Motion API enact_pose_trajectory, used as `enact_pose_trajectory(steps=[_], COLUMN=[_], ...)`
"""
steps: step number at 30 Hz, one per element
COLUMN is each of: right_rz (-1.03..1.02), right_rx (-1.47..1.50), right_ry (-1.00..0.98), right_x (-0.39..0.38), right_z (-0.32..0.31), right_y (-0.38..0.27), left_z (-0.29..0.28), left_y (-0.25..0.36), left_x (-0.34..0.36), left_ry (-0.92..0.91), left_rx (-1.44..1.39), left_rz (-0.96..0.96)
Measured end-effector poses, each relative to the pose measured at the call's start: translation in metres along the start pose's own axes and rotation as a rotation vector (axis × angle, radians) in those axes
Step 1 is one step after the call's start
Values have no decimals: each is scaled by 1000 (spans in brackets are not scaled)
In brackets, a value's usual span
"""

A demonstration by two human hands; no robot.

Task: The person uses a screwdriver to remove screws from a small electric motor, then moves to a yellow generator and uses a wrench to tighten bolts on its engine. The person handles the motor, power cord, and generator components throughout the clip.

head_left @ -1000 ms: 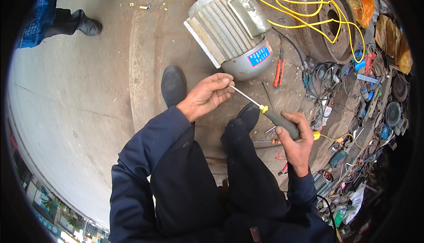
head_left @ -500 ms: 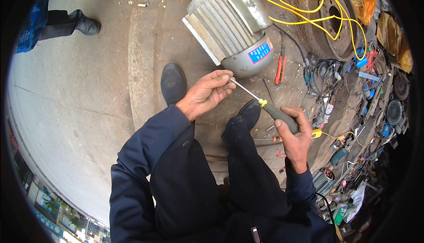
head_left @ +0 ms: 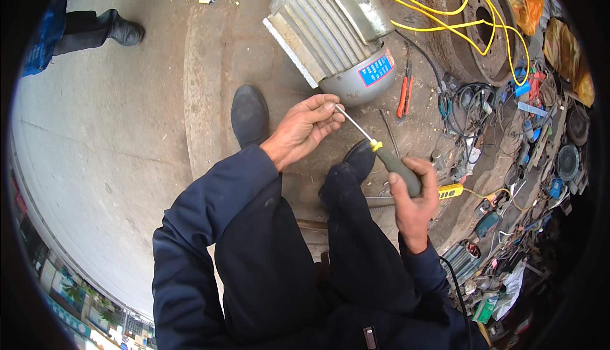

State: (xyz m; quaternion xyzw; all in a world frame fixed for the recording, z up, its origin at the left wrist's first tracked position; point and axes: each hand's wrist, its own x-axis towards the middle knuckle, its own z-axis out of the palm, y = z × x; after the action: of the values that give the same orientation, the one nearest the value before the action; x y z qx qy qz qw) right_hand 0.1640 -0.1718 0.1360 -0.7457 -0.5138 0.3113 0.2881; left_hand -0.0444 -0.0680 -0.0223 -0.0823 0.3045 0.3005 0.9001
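Note:
My left hand [head_left: 304, 125] is pinched at the tip of a screwdriver [head_left: 395, 168], just below a grey finned electric motor [head_left: 318, 32]; what is between the fingertips is too small to make out. My right hand [head_left: 414, 204] is wrapped round the screwdriver's dark green handle, which has a yellow collar. The motor lies on the ground with a blue-and-red label on its rounded end cover. Red-handled pliers [head_left: 405, 92] and a thin metal rod [head_left: 389, 130] lie to its right and below it.
A rusty wheel rim [head_left: 473, 51] with a yellow cable [head_left: 445, 24] over it is at upper right. Tools, wires and scrap [head_left: 534, 153] heap along the right side. A co-worker's leg and shoe [head_left: 124, 31] are at upper left. A yellow-cased device [head_left: 449, 191] lies beside my right hand.
My right hand and the screwdriver handle have shifted a little left, so the blade angles more steeply. My left hand has moved slightly up and to the right with the tip.

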Motion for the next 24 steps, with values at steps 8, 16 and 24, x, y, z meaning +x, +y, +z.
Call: enact_pose_trajectory(steps=[8, 16, 24], right_rz=[-346, -424, -476], right_rx=[-129, -188, -242], right_ry=[-81, -119, -145], right_x=[-2, 11, 21], right_z=[4, 8, 20], right_y=[-19, -33, -43], left_z=[14, 30, 34], left_y=[0, 2, 5], left_x=[11, 14, 20], left_ry=[-57, 129, 192], left_rx=[-122, -116, -62], left_rz=[-16, 17, 28])
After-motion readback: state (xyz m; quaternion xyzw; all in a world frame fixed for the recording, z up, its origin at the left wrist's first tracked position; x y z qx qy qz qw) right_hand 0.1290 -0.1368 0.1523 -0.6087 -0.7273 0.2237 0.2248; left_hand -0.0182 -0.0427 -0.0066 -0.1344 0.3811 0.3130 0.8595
